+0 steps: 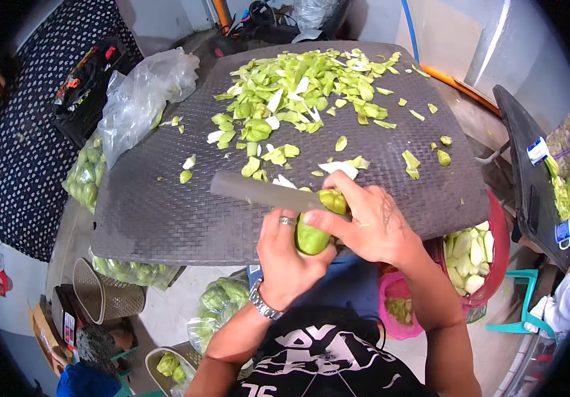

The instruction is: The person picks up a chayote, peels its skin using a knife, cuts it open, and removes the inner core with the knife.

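Observation:
My left hand [290, 255], with a ring and a metal watch, is closed around a green chayote [311, 238] near the table's front edge. My right hand [372, 221] is closed on a broad-bladed knife [258, 192]; its handle is hidden by the fingers. The blade points left and lies across the top of the chayote. A lumpy green end of chayote [332, 200] shows beyond the blade, under my right fingers. My right thumb presses on the chayote near my left fingers. Just beyond my hands, a pale slice [339, 169] lies among green peelings.
A heap of peelings [298, 83] covers the far part of the dark woven table [166, 205]. A plastic bag [146, 99] lies at its left edge. Below right stands a red tub of cut chayote [470, 255]; bagged chayotes [222, 308] sit below left. A co-worker's sleeve [563, 301] shows far right.

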Demonstrator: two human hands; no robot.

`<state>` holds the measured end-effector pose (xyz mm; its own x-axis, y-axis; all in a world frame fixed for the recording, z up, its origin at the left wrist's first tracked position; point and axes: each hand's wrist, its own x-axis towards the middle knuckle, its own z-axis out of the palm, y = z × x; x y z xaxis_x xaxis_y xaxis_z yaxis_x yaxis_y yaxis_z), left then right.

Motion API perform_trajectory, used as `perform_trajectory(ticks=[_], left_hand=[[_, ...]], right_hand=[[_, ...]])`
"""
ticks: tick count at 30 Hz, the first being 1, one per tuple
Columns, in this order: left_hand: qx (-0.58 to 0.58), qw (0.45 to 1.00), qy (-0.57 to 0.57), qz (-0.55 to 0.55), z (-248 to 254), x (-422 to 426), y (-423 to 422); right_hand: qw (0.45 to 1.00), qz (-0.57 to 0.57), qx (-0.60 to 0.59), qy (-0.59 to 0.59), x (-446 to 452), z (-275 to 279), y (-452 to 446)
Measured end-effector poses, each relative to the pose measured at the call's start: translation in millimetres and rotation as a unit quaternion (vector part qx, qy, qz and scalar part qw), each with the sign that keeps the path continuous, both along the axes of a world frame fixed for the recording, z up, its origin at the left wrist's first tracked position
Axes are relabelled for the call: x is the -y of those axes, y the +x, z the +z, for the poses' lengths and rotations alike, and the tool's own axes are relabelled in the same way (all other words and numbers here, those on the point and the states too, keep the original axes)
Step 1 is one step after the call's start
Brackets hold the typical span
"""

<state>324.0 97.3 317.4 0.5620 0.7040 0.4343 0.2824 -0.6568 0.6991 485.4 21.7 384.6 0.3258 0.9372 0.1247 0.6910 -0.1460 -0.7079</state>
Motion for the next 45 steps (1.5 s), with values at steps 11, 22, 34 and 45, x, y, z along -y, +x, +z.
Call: perform_trajectory(ticks=[11, 22, 34, 45], left_hand=[[0.054, 0.998, 0.045, 0.011, 8.3, -22.2, -1.7], [0.180, 0.835, -0.448, -0.265, 12.3, -59.0, -42.7], [0.404, 0.673, -0.611, -0.105, 5.5, -51.6, -17.5], [0.307, 0.730, -0.597, -0.130, 2.2, -39.5, -27.7]], right_hand=[[0.996, 0.077, 0.030, 0.045, -25.5, 2.5, 15.0], [0.990, 0.134, 0.035, 0.009, -46.7, 15.4, 34.8], [0.974, -0.155, -0.091, -0.138, -42.8, -21.3, 57.6], [0.793, -0.014, -0.606, 0.052, 2.1, -59.9, -10.8]])
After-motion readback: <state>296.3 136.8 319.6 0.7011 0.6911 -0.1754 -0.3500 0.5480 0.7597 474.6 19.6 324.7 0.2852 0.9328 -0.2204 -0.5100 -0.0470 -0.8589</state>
